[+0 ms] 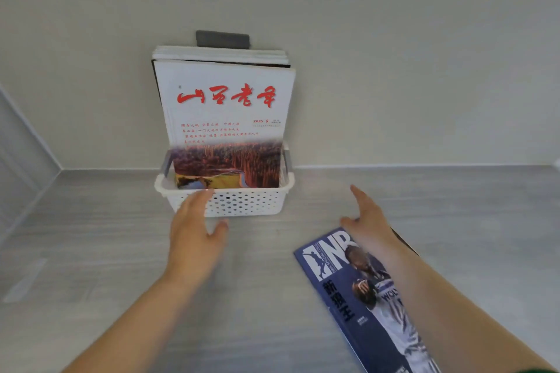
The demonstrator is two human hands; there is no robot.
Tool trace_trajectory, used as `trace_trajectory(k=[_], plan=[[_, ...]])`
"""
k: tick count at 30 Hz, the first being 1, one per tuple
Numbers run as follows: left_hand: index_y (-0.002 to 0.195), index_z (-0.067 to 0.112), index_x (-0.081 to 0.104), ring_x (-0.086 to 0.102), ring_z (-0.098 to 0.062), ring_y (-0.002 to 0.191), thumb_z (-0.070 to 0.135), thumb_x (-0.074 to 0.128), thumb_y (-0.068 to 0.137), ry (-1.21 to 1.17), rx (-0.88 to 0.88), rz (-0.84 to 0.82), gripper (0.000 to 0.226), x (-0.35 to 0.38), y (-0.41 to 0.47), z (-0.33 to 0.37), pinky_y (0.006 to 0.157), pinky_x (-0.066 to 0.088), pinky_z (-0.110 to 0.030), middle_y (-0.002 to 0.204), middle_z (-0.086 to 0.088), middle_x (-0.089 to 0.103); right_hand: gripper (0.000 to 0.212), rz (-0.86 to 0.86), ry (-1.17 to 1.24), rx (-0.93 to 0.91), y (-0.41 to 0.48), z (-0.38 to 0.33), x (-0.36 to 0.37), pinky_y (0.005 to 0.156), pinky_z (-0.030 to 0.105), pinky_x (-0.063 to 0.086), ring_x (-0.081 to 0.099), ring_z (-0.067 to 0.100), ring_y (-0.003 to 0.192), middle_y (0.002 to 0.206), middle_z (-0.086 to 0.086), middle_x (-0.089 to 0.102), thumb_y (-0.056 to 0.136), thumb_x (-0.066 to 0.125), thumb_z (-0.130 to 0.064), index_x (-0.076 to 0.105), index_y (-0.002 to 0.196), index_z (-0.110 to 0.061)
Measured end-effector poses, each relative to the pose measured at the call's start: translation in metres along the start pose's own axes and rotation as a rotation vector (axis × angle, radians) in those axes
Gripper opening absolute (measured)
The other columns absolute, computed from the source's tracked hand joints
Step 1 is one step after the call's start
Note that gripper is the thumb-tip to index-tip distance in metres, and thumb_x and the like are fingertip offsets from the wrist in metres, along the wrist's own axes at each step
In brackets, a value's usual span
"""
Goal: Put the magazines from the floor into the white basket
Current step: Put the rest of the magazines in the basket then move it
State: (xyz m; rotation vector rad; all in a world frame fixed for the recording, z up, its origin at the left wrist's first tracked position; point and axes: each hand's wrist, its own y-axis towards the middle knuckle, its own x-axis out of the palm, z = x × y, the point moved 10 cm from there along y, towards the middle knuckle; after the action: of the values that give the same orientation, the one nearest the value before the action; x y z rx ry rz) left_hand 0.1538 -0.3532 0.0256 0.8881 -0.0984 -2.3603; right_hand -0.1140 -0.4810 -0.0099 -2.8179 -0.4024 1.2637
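Two bare hands reached out over the grey floor (91,236), left hand (194,227) empty with fingers spread beside the white basket (242,203) (magazines (224,118) stood upright inside, against the wall), right hand (368,221) open-fingered above a blue magazine (348,291) lying flat on the floor.

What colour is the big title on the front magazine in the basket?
Red, on the front magazine, seen in the head view.

Single head-worn wide-angle view, looking forward and steeply down at the grey floor (91,251) where it meets a pale wall (394,54). It sits close: both forearms enter from the bottom edge, and a white basket (242,203) against the wall stands centre frame. Straight lines bow toward the edges.
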Motion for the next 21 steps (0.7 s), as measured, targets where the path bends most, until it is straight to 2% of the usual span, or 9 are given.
trace_trajectory(k=[2,5,9,12,13,16,19,21], plan=[[0.125,0.007,0.048,0.034,-0.026,0.131,0.008,0.059,0.079,0.104,-0.027,-0.262,0.047,0.050,-0.052,0.003,0.109,0.021,-0.029,0.140,-0.015,0.041,0.070,0.004,-0.198,0.117,-0.028,0.059,-0.013,0.115,0.042,0.022,0.025,0.026,0.138,0.152,0.006,0.024,0.085,0.055,-0.024,0.016,0.143,-0.019],[0.134,0.024,0.035,0.015,-0.013,0.139,0.032,0.046,0.088,0.300,-0.034,-0.584,0.048,0.120,-0.124,0.005,0.111,0.010,-0.020,0.151,0.001,0.021,0.072,-0.007,-0.362,0.266,-0.074,0.140,-0.027,0.116,0.042,0.015,0.016,0.024,0.141,0.154,0.005,0.017,0.086,0.048,-0.044,0.013,0.143,-0.019],[0.137,0.029,0.024,0.000,-0.011,0.141,0.042,0.041,0.086,0.397,-0.037,-0.717,0.056,0.165,-0.184,0.028,0.115,-0.003,-0.029,0.153,0.008,0.011,0.065,0.036,-0.460,0.244,-0.110,0.185,-0.035,0.117,0.036,0.005,0.003,0.019,0.144,0.157,0.002,0.005,0.091,0.031,-0.050,0.008,0.144,-0.021],[0.140,0.021,0.017,0.002,-0.014,0.141,0.043,0.048,0.081,0.347,-0.150,-0.689,0.070,0.179,-0.204,0.043,0.117,-0.001,-0.033,0.153,0.006,0.011,0.062,0.025,-0.483,0.216,-0.113,0.188,-0.035,0.117,0.035,0.001,-0.001,0.020,0.144,0.157,0.004,0.001,0.093,0.027,-0.047,0.005,0.144,-0.021],[0.139,0.018,0.023,0.007,-0.016,0.141,0.041,0.050,0.080,0.295,-0.236,-0.652,0.069,0.180,-0.206,0.045,0.117,0.004,-0.032,0.152,0.004,0.014,0.062,0.012,-0.483,0.211,-0.112,0.187,-0.034,0.117,0.036,0.000,-0.002,0.020,0.144,0.157,0.005,0.000,0.093,0.027,-0.046,0.004,0.145,-0.021],[0.121,0.015,0.053,0.030,-0.025,0.131,0.026,0.056,0.079,0.056,-0.448,-0.544,0.044,0.183,-0.207,0.056,0.110,0.027,-0.033,0.141,-0.008,0.036,0.061,-0.018,-0.492,0.196,-0.113,0.187,-0.032,0.117,0.037,-0.002,-0.004,0.022,0.144,0.157,0.007,-0.002,0.093,0.026,-0.045,0.003,0.145,-0.021],[0.118,0.006,0.051,0.053,-0.032,0.109,0.010,0.057,0.077,-0.274,-0.675,-0.392,0.042,0.183,-0.209,0.056,0.094,0.046,-0.041,0.120,-0.016,0.054,0.062,-0.036,-0.494,0.174,-0.113,0.187,-0.032,0.117,0.037,-0.003,-0.005,0.022,0.144,0.157,0.008,-0.003,0.093,0.026,-0.047,0.003,0.145,-0.021],[0.103,0.004,0.057,0.061,-0.027,0.085,0.002,0.054,0.077,-0.478,-0.769,-0.297,0.026,0.180,-0.208,0.053,0.068,0.050,-0.031,0.104,-0.017,0.062,0.064,-0.044,-0.475,0.163,-0.114,0.187,-0.033,0.117,0.037,-0.003,-0.005,0.023,0.144,0.156,0.008,-0.002,0.092,0.028,-0.048,0.004,0.145,-0.021]])
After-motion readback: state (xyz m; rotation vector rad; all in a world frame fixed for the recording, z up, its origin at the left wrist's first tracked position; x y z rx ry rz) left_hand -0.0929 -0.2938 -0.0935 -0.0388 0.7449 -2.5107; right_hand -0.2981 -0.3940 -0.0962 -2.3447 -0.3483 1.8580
